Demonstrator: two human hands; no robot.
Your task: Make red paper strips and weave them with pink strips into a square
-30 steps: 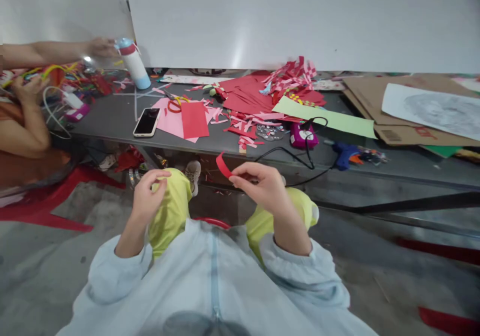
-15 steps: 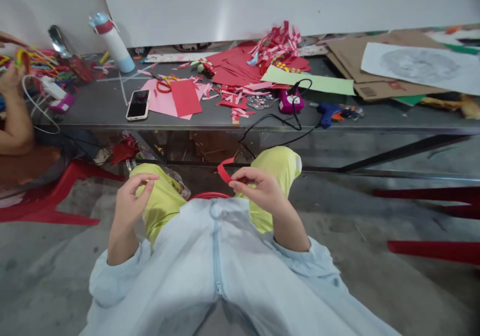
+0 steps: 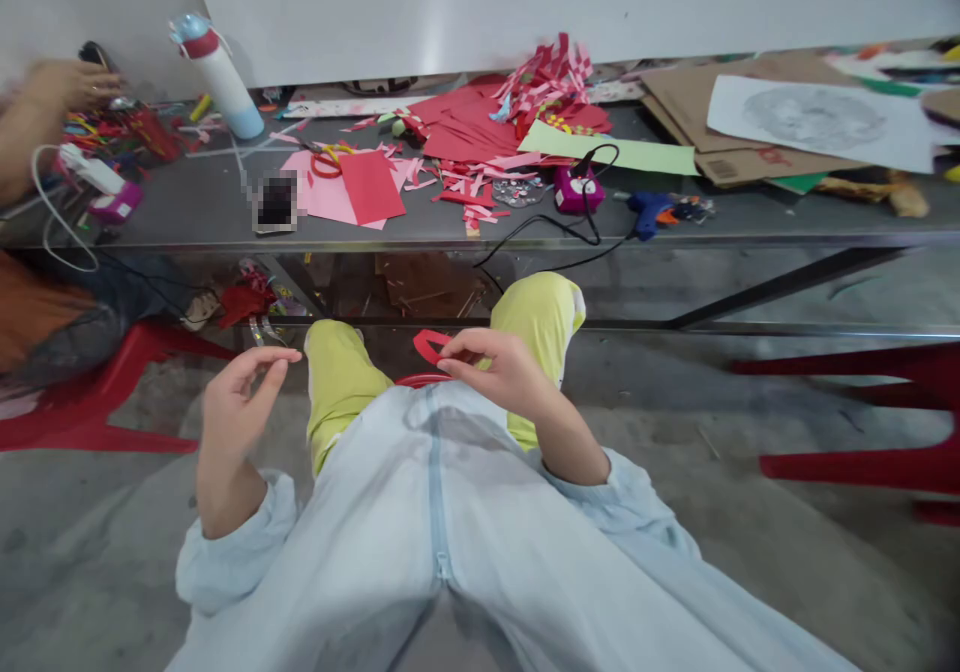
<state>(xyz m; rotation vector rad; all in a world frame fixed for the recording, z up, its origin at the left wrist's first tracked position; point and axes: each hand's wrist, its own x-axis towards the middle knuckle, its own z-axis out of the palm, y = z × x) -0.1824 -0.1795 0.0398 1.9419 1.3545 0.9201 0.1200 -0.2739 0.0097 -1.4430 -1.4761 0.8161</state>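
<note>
My right hand (image 3: 499,372) pinches a curled red paper strip (image 3: 429,345) over my lap, in front of my yellow-trousered knees. Held out to the left of my left knee, my left hand (image 3: 236,402) has thumb and fingertips drawn together with nothing visible in them. Both hands are well short of the grey table (image 3: 480,227). On the table lie red and pink paper sheets (image 3: 360,187), red-handled scissors (image 3: 324,164), a phone (image 3: 276,202), a pile of red paper scraps (image 3: 495,127) and a blue glue gun (image 3: 649,212).
Another person's hand (image 3: 64,87) reaches among coloured craft bits at the far left. A white bottle with a red band (image 3: 217,72), a green sheet (image 3: 615,150), cardboard with a drawing (image 3: 795,122) and a magenta device with a black cable (image 3: 574,192) are on the table. Red plastic chairs (image 3: 862,422) stand at both sides.
The view has pulled back from the table. My right hand has curled the red strip into a loop. My left hand drifted left, away from my knee. The other person's hand moved.
</note>
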